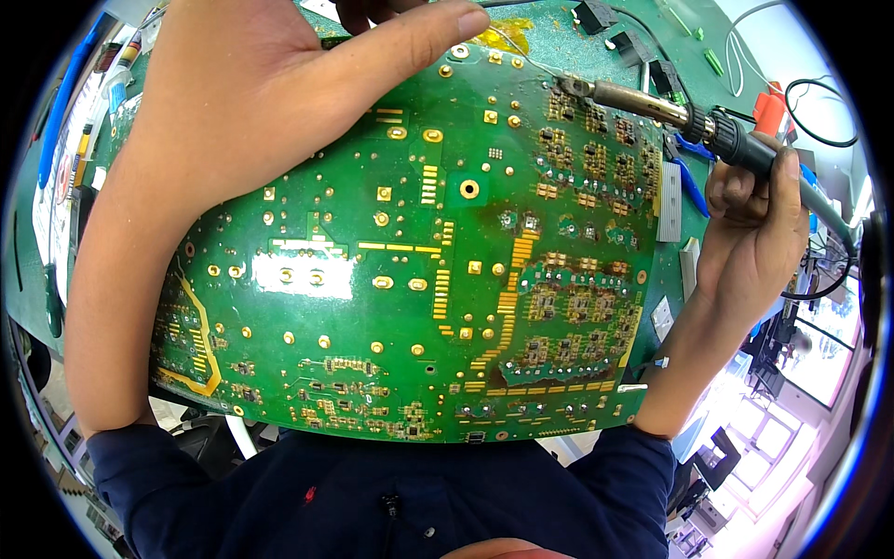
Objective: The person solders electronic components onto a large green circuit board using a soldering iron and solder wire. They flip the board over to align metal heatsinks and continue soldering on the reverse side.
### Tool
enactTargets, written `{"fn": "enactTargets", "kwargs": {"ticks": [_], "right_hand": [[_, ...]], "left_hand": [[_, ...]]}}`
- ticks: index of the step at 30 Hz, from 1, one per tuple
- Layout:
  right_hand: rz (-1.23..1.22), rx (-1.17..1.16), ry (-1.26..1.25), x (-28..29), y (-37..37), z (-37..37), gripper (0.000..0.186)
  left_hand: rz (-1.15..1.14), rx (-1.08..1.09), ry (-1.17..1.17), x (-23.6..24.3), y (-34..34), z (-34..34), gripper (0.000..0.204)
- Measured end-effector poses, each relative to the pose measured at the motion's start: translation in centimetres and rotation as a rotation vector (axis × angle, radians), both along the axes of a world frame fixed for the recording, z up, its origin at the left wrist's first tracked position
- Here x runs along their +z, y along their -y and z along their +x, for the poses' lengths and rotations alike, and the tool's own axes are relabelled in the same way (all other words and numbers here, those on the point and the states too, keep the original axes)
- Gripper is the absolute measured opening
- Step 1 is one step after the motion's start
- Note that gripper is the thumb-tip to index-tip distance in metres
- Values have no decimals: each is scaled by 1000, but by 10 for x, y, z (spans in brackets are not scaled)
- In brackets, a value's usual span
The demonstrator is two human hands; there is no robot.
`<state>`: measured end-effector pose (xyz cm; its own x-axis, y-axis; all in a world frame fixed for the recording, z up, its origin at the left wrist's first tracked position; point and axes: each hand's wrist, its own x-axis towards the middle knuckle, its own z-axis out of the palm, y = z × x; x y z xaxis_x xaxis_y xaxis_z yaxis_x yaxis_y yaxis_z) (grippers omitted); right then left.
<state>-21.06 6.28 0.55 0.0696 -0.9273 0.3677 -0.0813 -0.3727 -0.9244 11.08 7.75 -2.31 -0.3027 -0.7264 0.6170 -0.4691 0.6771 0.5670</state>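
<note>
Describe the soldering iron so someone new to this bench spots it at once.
Find the big green circuit board, then go to its upper right corner. There the right hand holds the soldering iron, its front end over the board. Its bare metal barrel meeting a black grip sets it apart from the blue-handled tool and grey ribbed block nearby.

3 black blocks (631, 48), blue-handled pliers (691, 189), green tabletop (684, 58)

We see left hand (265, 79) cut off by top edge, hiding part of circuit board (400, 307). Whether soldering iron (722, 135) touches board, we cannot tell. Component clusters (597, 160) too small.
</note>
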Motion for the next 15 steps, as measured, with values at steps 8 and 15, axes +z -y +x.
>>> {"fn": "enactTargets", "kwargs": {"ticks": [8, 15], "right_hand": [[1, -5, 8, 0, 0, 0, 38], [33, 9, 34, 0, 0, -1, 38]], "left_hand": [[-17, 2, 9, 1, 0, 0, 19], [-37, -12, 2, 0, 2, 1, 19]]}}
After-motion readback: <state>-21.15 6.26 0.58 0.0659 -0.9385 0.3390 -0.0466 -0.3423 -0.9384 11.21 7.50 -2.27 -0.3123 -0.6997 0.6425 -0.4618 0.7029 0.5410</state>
